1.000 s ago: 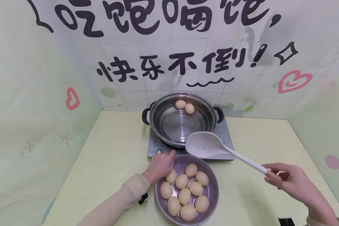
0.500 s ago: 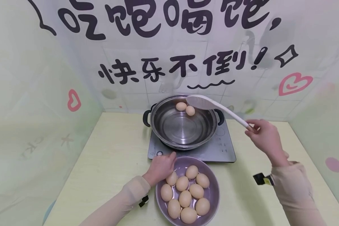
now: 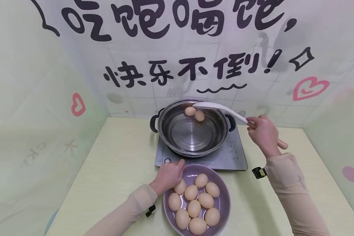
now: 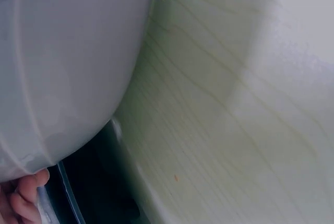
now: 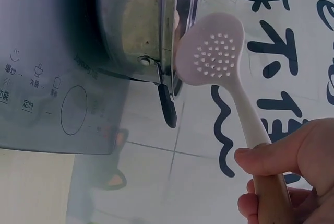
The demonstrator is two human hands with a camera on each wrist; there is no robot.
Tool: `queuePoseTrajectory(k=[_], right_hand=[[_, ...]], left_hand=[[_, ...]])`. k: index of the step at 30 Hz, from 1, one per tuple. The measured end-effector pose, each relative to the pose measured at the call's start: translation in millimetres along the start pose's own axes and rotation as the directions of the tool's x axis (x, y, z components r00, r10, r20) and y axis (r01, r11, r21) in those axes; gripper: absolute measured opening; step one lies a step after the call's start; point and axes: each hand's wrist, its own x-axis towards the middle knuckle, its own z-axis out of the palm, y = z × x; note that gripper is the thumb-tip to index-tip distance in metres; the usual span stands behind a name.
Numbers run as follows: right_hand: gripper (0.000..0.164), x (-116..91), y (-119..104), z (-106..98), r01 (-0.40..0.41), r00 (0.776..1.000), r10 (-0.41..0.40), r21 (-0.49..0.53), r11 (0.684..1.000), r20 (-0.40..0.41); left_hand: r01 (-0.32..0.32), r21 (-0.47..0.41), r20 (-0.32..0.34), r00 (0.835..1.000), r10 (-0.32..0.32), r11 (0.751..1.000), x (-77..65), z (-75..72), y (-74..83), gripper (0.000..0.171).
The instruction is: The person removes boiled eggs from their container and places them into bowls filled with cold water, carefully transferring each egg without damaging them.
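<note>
My right hand (image 3: 264, 133) grips the wooden end of a white slotted spoon (image 3: 209, 106). The holes in its head show in the right wrist view, beside the pot's rim. In the head view that head overlaps the far side of a steel pot (image 3: 177, 139), close to two brown eggs, a left egg (image 3: 190, 111) and a right egg (image 3: 199, 116). With my left hand (image 3: 168, 177) I hold the upper left rim of a purple bowl (image 3: 225, 201). Several eggs (image 3: 194, 208) lie in the bowl.
The pot stands on a flat grey induction cooker (image 3: 239, 159), right behind the bowl. Its black side handles (image 3: 154, 123) stick out left and right. A printed wall sheet (image 3: 127, 101) rises close behind, over the pale wooden table (image 3: 121, 147).
My right hand has carried the slotted spoon from the front right up and leftward, to the far side of the pot. My left hand stays at the bowl's rim.
</note>
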Motion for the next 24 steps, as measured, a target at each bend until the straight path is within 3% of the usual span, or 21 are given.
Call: queuePoseTrajectory(k=[14,24], right_hand=[[0.027,2,-7,12,0.138,0.985,-0.142,-0.048,0.989,-0.096],[0.025,-6,-12,6,0.116,0.993,-0.116,-0.034,0.993,0.002]], left_hand=[[0.007,-0.009,0.007,1.0,-0.007,1.0,0.2,-2.8,1.0,0.02],[0.002,-0.008,-0.01,1.0,-0.002,1.0,0.7,-2.9,0.9,0.02]])
